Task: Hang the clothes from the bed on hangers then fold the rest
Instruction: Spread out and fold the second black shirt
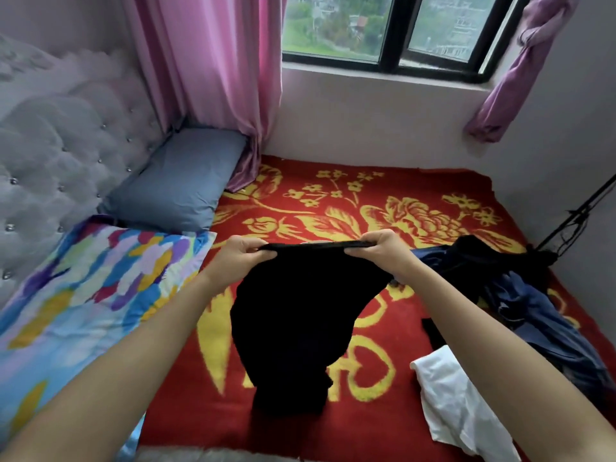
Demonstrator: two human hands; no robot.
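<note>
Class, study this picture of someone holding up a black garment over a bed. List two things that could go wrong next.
1. The left hand and right hand pinch the black garment only at its top edge; it might slip.
2. Its lower end bunches on the red blanket, so a fold may crease.

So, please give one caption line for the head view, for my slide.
The left hand and right hand hold a black fabric garment stretched by its top edge over the red floral blanket.
</note>
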